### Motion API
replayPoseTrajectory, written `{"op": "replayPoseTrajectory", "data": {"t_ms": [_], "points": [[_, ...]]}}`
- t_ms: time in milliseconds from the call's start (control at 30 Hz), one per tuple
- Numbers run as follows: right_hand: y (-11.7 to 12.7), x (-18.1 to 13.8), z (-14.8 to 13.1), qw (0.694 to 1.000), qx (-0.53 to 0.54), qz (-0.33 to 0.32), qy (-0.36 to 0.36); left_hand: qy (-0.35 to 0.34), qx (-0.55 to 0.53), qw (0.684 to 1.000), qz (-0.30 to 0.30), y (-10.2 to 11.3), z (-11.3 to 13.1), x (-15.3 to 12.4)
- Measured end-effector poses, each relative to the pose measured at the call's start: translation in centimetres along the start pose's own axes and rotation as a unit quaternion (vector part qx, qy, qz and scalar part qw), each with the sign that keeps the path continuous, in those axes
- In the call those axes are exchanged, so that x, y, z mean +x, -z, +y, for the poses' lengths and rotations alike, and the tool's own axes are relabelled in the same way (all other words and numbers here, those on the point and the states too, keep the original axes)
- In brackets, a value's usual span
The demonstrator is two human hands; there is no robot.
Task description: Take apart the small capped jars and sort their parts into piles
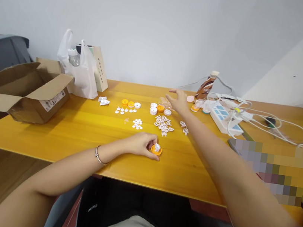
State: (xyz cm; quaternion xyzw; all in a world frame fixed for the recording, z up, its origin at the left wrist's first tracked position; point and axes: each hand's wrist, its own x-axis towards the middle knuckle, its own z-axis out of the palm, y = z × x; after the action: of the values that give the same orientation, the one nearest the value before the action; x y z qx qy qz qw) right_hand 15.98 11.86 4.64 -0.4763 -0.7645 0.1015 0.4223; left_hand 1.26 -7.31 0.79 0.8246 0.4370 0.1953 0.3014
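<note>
1. The left hand (142, 143) is at the near part of the worktop (182, 174), in front of the person; its fingers are curled narrow at the side of an orange round piece (157, 153) and hold it, with the thumb along the near side
2. The orange round piece is lying on the worktop or very slightly above it, I cannot tell which; a small white part (157, 146) is standing up from its middle
3. The right hand (180, 101) is stretched far forward, above the worktop; its fingers are spread wide, with a gap between thumb and forefinger, and they seem to hold nothing
4. Near this hand, on its left side, there are thin clear pieces (164, 103), too faint to tell exactly
5. Just nearer to the person are white round caps (153, 111), an orange cap (160, 109) and a white ring (167, 112)
6. Between the two hands lies a loose pile of white openwork pieces (163, 124)
7. To the left of this pile are small white discs (138, 123), and behind them white stemmed pieces (126, 110)
8. On the far left an opened cardboard box (42, 109) is standing beside a white plastic bag (84, 83); on the right there is a white power strip (225, 122) with cables, near a brown bottle (205, 88)
</note>
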Motion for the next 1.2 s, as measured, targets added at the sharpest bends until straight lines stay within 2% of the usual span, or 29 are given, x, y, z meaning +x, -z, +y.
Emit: {"op": "replayPoseTrajectory", "data": {"t_ms": [67,100,167,267,333,400,733,900,1067,1133,1200], "points": [[1.4,-1.7,-1.2,0.994,0.105,-0.003,0.025,0.000,0.001,1.000,-0.001,0.0,0.1,0.0],[2.1,-3.1,-1.7,0.987,0.153,-0.030,0.027,0.000,0.001,1.000,-0.001,0.0,0.1,-0.1],[3.3,-6.5,-2.7,0.981,0.173,-0.078,0.039,0.001,0.003,1.000,0.001,0.1,0.2,-0.1],[4.6,-12.1,-3.5,0.952,0.190,-0.227,0.082,0.000,0.021,1.000,-0.003,0.1,0.3,-0.1],[5.0,-14.8,-3.6,0.914,0.194,-0.336,0.118,-0.012,0.034,0.999,-0.008,0.1,0.3,0.0],[5.0,-16.2,-3.5,0.898,0.189,-0.376,0.126,-0.024,0.039,0.999,-0.010,0.1,0.3,0.1],[4.5,-16.2,-3.0,0.893,0.212,-0.372,0.135,-0.072,0.015,0.997,-0.009,2.2,0.4,-0.9],[4.4,-16.5,-3.1,0.897,0.211,-0.371,0.115,-0.087,0.008,0.995,0.040,1.5,0.6,-0.7],[4.1,-16.5,-3.0,0.902,0.229,-0.355,0.093,-0.102,0.045,0.989,0.100,1.0,0.5,-0.6],[4.1,-16.3,-3.0,0.901,0.220,-0.362,0.092,-0.116,0.062,0.986,0.100,1.1,0.5,-0.7],[4.1,-16.2,-3.0,0.901,0.203,-0.371,0.096,-0.139,0.077,0.985,0.073,1.2,0.6,-0.7]]}}
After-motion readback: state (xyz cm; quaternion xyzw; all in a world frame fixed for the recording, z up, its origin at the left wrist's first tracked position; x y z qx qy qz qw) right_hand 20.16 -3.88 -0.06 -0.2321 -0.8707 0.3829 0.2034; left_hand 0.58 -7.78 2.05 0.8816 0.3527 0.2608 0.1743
